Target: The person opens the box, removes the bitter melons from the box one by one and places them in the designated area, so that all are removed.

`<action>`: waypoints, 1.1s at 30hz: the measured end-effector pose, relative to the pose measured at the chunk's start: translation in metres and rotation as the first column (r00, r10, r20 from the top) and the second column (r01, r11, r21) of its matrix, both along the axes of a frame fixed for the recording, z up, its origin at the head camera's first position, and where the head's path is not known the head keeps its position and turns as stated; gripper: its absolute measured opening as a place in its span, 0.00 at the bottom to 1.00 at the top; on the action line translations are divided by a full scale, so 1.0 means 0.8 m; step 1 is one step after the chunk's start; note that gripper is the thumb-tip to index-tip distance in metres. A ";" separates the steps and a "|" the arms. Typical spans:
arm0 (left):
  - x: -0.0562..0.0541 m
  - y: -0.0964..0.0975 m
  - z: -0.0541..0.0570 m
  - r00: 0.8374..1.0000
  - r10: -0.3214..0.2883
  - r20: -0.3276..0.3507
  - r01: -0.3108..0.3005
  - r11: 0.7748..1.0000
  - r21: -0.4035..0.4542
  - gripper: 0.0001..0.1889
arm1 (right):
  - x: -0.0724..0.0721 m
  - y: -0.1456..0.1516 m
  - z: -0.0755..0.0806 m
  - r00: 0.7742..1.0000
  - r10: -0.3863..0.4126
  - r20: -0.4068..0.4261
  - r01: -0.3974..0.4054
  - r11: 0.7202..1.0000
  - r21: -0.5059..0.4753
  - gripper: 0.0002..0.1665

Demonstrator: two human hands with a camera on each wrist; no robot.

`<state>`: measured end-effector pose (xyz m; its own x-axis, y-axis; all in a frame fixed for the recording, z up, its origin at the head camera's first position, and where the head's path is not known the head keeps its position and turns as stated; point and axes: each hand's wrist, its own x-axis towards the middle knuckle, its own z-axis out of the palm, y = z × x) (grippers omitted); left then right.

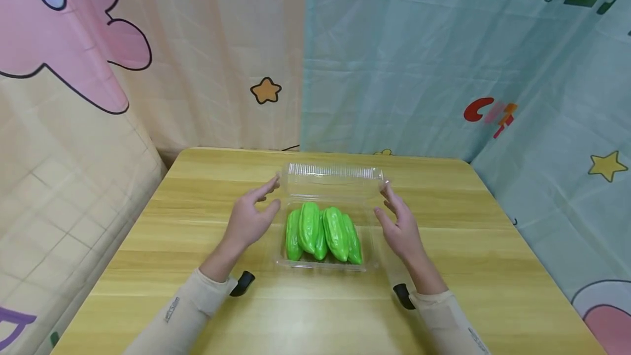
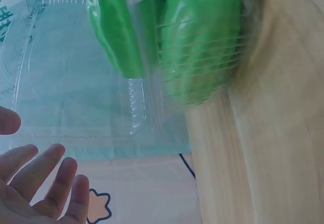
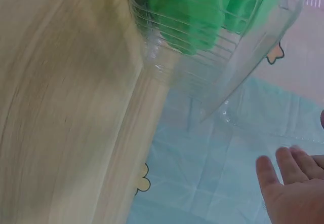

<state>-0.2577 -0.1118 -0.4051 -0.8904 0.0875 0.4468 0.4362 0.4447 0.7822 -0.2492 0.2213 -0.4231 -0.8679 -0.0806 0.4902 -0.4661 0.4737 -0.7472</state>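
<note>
A clear plastic clamshell box [image 1: 322, 266] stands on the table with its ribbed lid [image 1: 335, 182] raised at the back. Several glossy green, ridged, long pieces [image 1: 336, 234], resembling bitter gourds, lie side by side in its base. To the left of the box is my left hand [image 1: 250, 218], fingers stretched toward the lid's left corner and thumb apart. My right hand [image 1: 400, 229] mirrors it at the lid's right corner. Both wrist views show loosely extended fingers with nothing gripped. Whether any fingertip touches the lid, I cannot tell.
The box sits mid-table on a light wooden tabletop [image 1: 197, 196]. Printed curtains [image 1: 384, 70] hang behind the table's back edge and along both sides. A black strap end [image 1: 242, 284] sticks out by the left sleeve, another [image 1: 404, 296] by the right one.
</note>
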 end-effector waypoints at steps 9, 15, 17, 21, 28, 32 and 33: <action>-0.023 0.008 0.007 0.993 0.006 0.118 -0.020 0.994 0.111 0.23 | -0.019 -0.001 -0.005 0.993 0.092 0.068 -0.078 0.980 -0.183 0.38; -0.052 0.005 0.010 0.961 -0.137 0.242 0.044 0.934 0.355 0.23 | -0.035 0.001 -0.002 0.985 0.152 0.076 -0.128 0.958 -0.256 0.39; -0.062 0.005 0.012 0.949 -0.185 0.255 0.062 0.903 0.424 0.24 | -0.042 0.002 0.001 0.980 0.182 0.087 -0.151 0.948 -0.282 0.40; -0.078 0.008 0.017 0.934 -0.210 0.289 0.058 0.887 0.458 0.24 | -0.056 0.001 0.006 0.967 0.217 0.131 -0.164 0.930 -0.329 0.44; -0.109 0.016 0.015 0.890 -0.267 0.369 0.081 0.890 0.448 0.28 | -0.078 0.001 0.015 0.947 0.197 0.253 -0.108 0.940 -0.325 0.46; -0.122 0.020 0.005 0.877 -0.270 0.397 0.079 0.896 0.437 0.29 | -0.089 0.005 0.012 0.931 0.218 0.293 -0.116 0.937 -0.329 0.47; -0.124 0.021 0.003 0.875 -0.269 0.403 0.077 0.898 0.432 0.30 | -0.092 0.006 0.011 0.927 0.226 0.300 -0.120 0.935 -0.334 0.47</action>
